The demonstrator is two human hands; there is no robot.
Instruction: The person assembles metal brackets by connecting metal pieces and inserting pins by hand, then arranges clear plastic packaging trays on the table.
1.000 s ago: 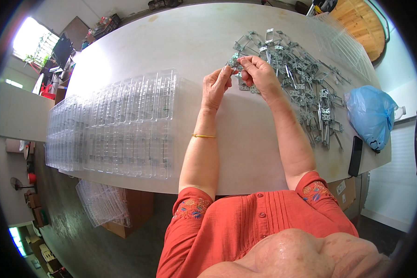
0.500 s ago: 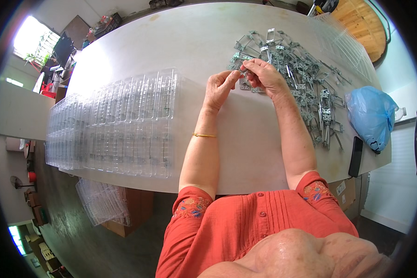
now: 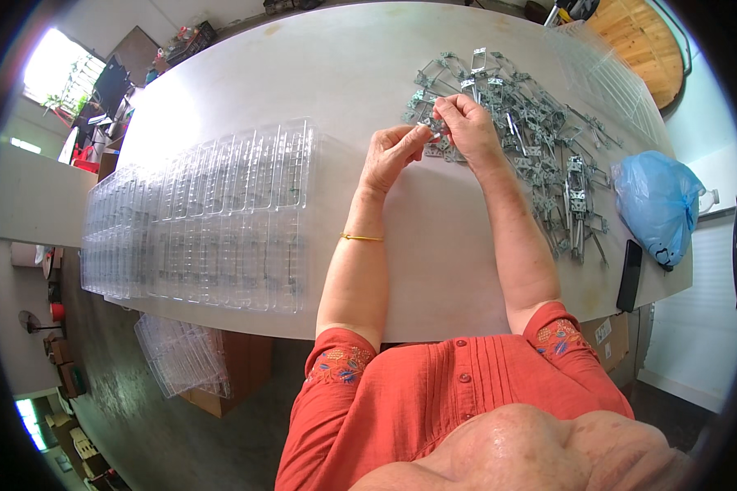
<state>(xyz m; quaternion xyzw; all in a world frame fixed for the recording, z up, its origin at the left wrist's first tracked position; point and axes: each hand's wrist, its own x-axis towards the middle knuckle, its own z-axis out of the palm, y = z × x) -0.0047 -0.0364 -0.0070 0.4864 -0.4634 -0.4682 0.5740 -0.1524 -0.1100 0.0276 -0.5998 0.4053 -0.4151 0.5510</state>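
My left hand (image 3: 391,158) is closed, thumb against the fingers, on a small shiny metal part (image 3: 434,128). Just to the right, my right hand (image 3: 470,131) is pinched at the same part; its fingertips partly hide it, so its exact shape cannot be made out. Both hands are over the table at the near left edge of a tangled pile of grey metal bracket pieces with rods (image 3: 540,151). Some pieces of the pile lie right behind and under my fingers.
Clear plastic trays (image 3: 221,217) with compartments stand at the left of the pale table (image 3: 368,65). A blue plastic bag (image 3: 657,204) and a black phone (image 3: 629,276) lie at the right. Another clear tray (image 3: 606,74) lies far right; more (image 3: 184,356) rest on a carton below.
My right hand has shifted slightly, its fingertips rising a little away from the left fingertips. The left hand stays nearly in place, and more of the small metal part shows between them.
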